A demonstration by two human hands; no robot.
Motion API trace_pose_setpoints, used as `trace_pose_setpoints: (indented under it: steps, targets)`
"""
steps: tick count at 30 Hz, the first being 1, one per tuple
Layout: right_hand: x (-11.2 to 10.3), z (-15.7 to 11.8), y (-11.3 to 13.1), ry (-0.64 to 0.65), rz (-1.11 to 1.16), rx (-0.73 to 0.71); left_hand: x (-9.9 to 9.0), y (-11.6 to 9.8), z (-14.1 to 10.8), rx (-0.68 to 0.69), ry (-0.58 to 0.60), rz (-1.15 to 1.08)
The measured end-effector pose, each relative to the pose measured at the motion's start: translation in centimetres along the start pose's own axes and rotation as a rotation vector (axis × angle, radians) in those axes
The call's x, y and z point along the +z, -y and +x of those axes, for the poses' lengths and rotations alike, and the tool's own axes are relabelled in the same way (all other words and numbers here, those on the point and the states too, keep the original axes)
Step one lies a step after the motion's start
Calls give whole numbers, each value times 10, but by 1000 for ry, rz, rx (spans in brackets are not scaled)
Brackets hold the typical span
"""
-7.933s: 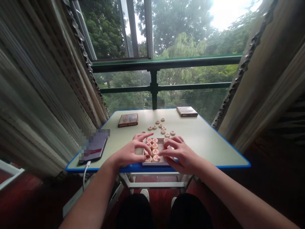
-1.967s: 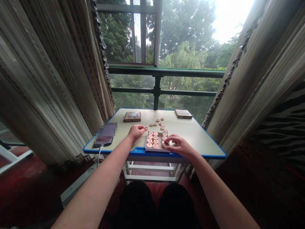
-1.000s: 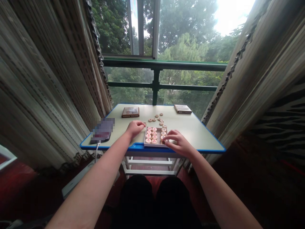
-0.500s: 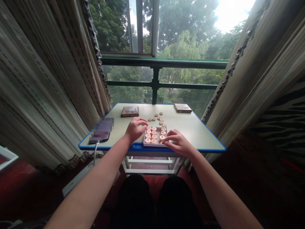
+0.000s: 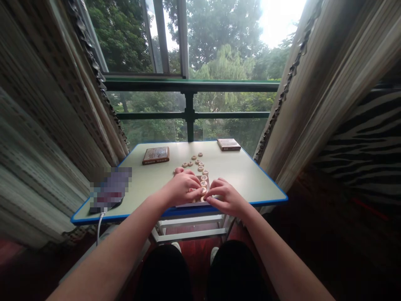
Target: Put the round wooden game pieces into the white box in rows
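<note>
A shallow white box [image 5: 188, 205] at the table's near edge holds round wooden xiangqi pieces. Several pieces with dark characters, among them a xiangqi piece [image 5: 204, 183], line its right side. My left hand [image 5: 183, 188] lies across the box and hides most of its left part. Its fingers curl together, the tips close to the right row; anything under them is hidden. From the right, my right hand [image 5: 227, 197] has thumb and fingers closed at the nearest piece [image 5: 203, 199] in that row. Loose xiangqi pieces [image 5: 190, 163] are scattered just beyond the box.
A flat brown box [image 5: 156, 155] lies at the table's back left, a similar flat box [image 5: 229, 144] at the back right. On the left, a blurred dark device [image 5: 111, 188] has a white cable [image 5: 100, 228]. The table [image 5: 250, 179] stands against a railed window between curtains.
My left hand has moved right, from the box's left edge to over the pieces inside. My right hand stays at the box's near right corner. The view has shifted with my head.
</note>
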State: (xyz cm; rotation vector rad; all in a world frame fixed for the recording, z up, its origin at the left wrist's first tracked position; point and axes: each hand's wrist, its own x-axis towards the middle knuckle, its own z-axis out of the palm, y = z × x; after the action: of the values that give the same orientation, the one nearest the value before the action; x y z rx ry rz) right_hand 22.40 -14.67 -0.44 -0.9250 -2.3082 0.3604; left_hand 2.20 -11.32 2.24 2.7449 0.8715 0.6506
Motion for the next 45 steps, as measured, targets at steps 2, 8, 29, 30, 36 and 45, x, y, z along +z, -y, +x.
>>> trace_pose_setpoints:
  steps: [2, 8, 29, 30, 36, 45]
  targets:
    - [0, 0, -1, -2, 9, -3, 0, 1, -1, -7, -2, -19]
    - [-1, -1, 0, -2, 21, 0, 1, 1, -2, -27, 29, -37]
    - [4, 3, -8, -142, 10, 110, 2, 0, 9, -95, -34, 93]
    - [4, 2, -8, -143, 9, 108, 2, -1, 9, -101, -27, 89]
    - [5, 2, -9, -157, 11, 107, 2, -1, 9, -131, -5, 98]
    - [1, 3, -7, -186, 159, 187, -13, 19, 15, -475, -335, -129]
